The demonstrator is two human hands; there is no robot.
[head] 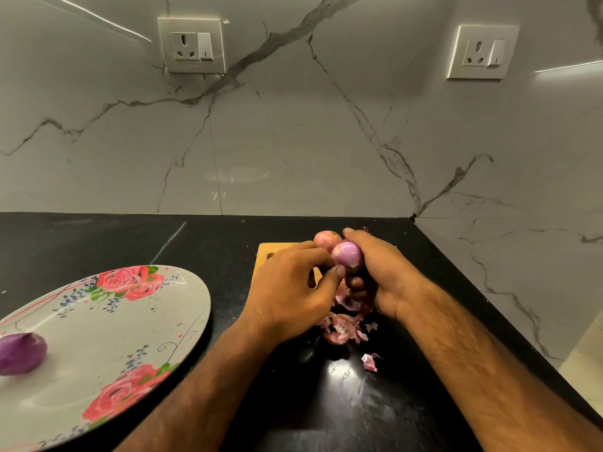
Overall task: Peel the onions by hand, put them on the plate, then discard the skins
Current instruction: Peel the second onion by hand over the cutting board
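Observation:
My right hand [381, 275] grips a partly peeled purple onion [347, 253] above the wooden cutting board [270, 252]. My left hand [293, 288] pinches at the onion's lower side with thumb and fingers, on its skin. Behind the held onion sits an unpeeled pinkish onion [326, 239] on the board. A pile of torn onion skins [344, 327] lies on the black counter under my hands, with one loose scrap [370, 362] nearer me. A peeled purple onion [21, 353] rests on the rose-patterned plate [107, 321] at the left.
The black counter [359, 412] ends at a marble wall behind and an angled marble wall to the right. Two wall sockets [192, 45] [482, 52] sit high on the backsplash. The plate overhangs the left of the view.

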